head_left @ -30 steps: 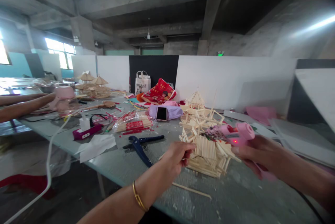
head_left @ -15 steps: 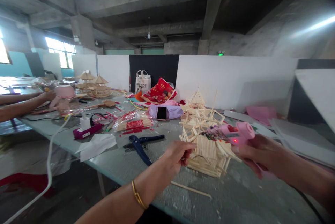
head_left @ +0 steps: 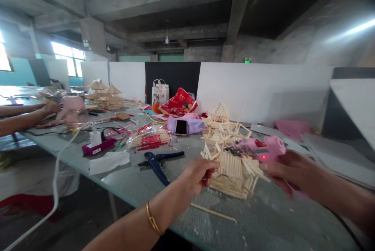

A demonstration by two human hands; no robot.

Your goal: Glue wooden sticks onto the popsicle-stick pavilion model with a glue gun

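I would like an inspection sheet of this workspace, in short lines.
Surface: grey table; loose beige stick on it.
Work things: beige wooden-stick building model; pink plastic glue gun, red light lit.
Clutter: blue-handled cutter, pink-edged rectangular phone, crumpled red printed bag.
Grips: left grip curled at the model, contact unclear; right grip around the glue gun.
Cables: white cable, left; black cable, lower right.
Surroundings: white panels, co-worker's hand.

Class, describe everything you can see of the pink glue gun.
The pink glue gun looks plastic, with a rounded rear end, a lit red light on its side and a mottled, darker nose. Held in the right hand's grip, it points left, nose overlapping the stick model in view; contact is unclear. The grip hides much of the handle.
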